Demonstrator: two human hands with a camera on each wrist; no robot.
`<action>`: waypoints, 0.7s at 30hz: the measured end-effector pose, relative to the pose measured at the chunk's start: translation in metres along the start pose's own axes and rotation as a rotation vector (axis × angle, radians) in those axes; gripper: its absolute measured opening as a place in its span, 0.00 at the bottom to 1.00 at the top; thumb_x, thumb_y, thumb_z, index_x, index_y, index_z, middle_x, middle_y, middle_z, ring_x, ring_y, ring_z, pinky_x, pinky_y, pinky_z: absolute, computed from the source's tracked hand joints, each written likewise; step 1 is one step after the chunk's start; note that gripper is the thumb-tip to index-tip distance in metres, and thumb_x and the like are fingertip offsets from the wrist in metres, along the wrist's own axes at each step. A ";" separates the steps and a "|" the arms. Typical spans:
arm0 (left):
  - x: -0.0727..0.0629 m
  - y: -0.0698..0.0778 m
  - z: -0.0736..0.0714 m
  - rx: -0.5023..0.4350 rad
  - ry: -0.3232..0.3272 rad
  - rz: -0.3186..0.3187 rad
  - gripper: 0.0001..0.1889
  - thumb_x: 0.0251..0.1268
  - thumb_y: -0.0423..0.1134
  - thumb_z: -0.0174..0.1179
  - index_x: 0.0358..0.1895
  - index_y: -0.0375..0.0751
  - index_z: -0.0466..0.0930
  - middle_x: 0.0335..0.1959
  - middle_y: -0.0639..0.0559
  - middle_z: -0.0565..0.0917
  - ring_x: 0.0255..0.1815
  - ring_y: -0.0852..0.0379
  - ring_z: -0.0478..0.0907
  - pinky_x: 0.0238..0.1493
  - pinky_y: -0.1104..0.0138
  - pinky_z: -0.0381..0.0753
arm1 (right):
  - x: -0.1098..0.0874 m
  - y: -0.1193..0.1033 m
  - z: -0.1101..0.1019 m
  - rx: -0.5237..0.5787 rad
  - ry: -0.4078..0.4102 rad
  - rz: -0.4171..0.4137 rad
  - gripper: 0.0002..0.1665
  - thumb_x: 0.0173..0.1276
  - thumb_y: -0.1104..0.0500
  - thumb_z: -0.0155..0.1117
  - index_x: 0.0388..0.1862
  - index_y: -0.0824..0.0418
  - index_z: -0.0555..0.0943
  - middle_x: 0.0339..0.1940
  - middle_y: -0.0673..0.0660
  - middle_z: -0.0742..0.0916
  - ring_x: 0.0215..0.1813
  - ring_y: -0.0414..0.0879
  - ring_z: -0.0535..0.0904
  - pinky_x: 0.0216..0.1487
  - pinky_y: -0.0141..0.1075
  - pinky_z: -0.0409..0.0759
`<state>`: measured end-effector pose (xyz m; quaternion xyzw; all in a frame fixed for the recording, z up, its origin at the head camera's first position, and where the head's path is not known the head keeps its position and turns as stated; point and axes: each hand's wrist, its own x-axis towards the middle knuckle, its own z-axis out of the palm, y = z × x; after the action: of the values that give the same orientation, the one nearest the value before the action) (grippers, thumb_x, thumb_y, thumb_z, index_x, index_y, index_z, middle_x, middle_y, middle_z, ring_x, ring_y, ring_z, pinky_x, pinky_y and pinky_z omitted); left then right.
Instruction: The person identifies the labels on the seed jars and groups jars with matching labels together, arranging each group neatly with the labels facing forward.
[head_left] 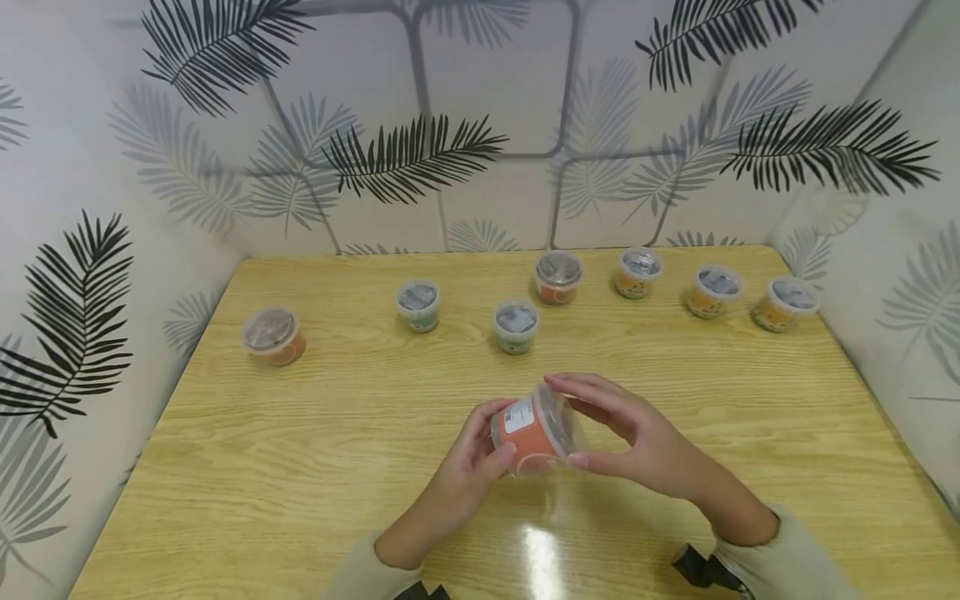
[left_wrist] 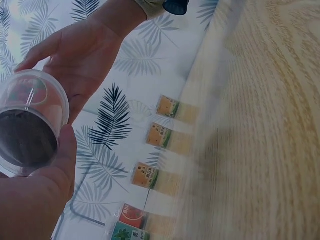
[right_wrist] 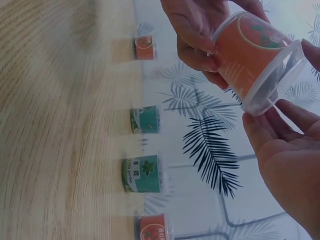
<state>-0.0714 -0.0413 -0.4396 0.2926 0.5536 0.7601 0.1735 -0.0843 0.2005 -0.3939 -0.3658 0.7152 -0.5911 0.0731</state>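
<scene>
A clear plastic cup with an orange-red wrapper [head_left: 528,437] and a white label is held above the table, tilted on its side with its lid toward the right. My left hand [head_left: 468,458] grips the base end, thumb along the near side. At the other end, the fingers and thumb of my right hand [head_left: 637,433] span the clear lid [right_wrist: 275,77], their tips at its rim. Dark material [left_wrist: 25,140] shows through the end of the cup in the left wrist view.
Lidded cups stand on the wooden table [head_left: 300,492]: red ones [head_left: 273,337] at far left and back middle, green ones [head_left: 418,306] near the middle, orange ones [head_left: 713,292] at back right. A leaf-patterned covering [head_left: 495,100] rises behind and at both sides.
</scene>
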 end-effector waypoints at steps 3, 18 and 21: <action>0.000 -0.001 0.000 0.015 0.011 -0.038 0.26 0.72 0.37 0.47 0.68 0.42 0.48 0.61 0.42 0.61 0.60 0.49 0.65 0.57 0.63 0.71 | 0.001 0.003 0.001 -0.001 0.028 0.047 0.40 0.57 0.74 0.64 0.68 0.62 0.63 0.67 0.57 0.68 0.67 0.52 0.62 0.63 0.42 0.66; -0.001 -0.005 0.000 0.099 0.077 -0.026 0.30 0.66 0.33 0.56 0.67 0.44 0.51 0.62 0.41 0.61 0.58 0.46 0.65 0.54 0.63 0.73 | 0.001 0.005 0.001 -0.033 0.106 0.198 0.34 0.60 0.65 0.67 0.65 0.58 0.68 0.64 0.54 0.72 0.64 0.48 0.66 0.59 0.40 0.71; -0.002 -0.006 -0.001 0.096 0.071 0.007 0.29 0.66 0.33 0.55 0.66 0.42 0.52 0.61 0.41 0.62 0.58 0.47 0.65 0.54 0.64 0.73 | 0.002 0.003 0.002 -0.032 0.104 0.200 0.34 0.61 0.64 0.66 0.66 0.59 0.68 0.64 0.54 0.72 0.64 0.48 0.66 0.59 0.40 0.70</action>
<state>-0.0708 -0.0408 -0.4457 0.2753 0.5941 0.7433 0.1371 -0.0858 0.1980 -0.3967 -0.2628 0.7601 -0.5876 0.0888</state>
